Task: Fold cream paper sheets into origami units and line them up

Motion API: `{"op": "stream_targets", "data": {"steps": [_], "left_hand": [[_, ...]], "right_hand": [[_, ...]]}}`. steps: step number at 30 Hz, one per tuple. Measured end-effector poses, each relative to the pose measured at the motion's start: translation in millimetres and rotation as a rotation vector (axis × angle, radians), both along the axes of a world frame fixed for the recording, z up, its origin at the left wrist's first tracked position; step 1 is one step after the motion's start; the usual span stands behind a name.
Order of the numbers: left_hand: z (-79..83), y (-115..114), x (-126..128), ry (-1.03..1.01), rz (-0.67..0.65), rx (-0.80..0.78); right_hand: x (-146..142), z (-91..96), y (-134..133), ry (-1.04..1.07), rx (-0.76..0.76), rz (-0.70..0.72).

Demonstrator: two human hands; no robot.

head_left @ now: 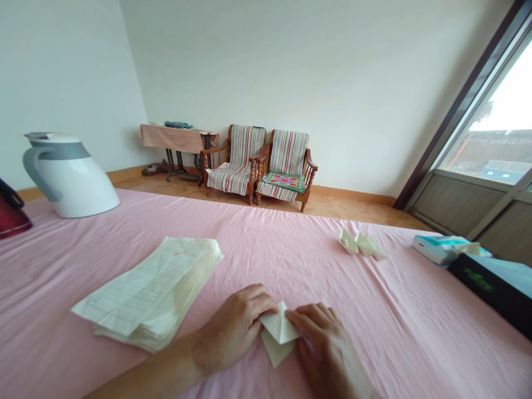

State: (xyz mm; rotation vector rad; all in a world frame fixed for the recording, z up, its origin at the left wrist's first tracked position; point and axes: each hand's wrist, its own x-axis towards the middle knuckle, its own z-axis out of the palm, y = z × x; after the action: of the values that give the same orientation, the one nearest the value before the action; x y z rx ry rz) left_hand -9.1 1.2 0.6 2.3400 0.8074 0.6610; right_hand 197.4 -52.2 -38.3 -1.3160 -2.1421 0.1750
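A small folded piece of white paper (pixel 279 332) lies on the pink tablecloth (pixel 291 255) near the front edge. My left hand (pixel 235 327) grips its left side with curled fingers. My right hand (pixel 322 343) presses on its right side, fingertips pinched on a fold. A stack of printed paper sheets (pixel 153 291) lies to the left of my hands. Two or three finished folded paper shapes (pixel 361 244) sit further back on the right.
A white kettle (pixel 68 174) stands at the back left, a dark red object (pixel 12 213) at the left edge. A black box (pixel 494 288) and a teal-and-white box (pixel 440 246) lie at the right. Two striped chairs (pixel 261 163) and a side table (pixel 178 138) stand by the far wall.
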Motion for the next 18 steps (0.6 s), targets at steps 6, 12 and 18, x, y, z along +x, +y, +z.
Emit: {"op": "stream_targets", "data": {"steps": [6,12,18], "left_hand": [[11.7,2.7,-8.2,0.163,-0.192,0.227],[12.7,2.1,-10.8,0.194,-0.326,0.41],[11.1,-0.4,-10.0,0.275,-0.317,0.465]], "right_hand": [[0.5,1.2,-2.6,-0.099,0.03,0.01],[-2.6,1.5,-6.0,-0.164,0.072,-0.016],[-5.1,2.2,-7.7,-0.101,0.179,0.013]]}}
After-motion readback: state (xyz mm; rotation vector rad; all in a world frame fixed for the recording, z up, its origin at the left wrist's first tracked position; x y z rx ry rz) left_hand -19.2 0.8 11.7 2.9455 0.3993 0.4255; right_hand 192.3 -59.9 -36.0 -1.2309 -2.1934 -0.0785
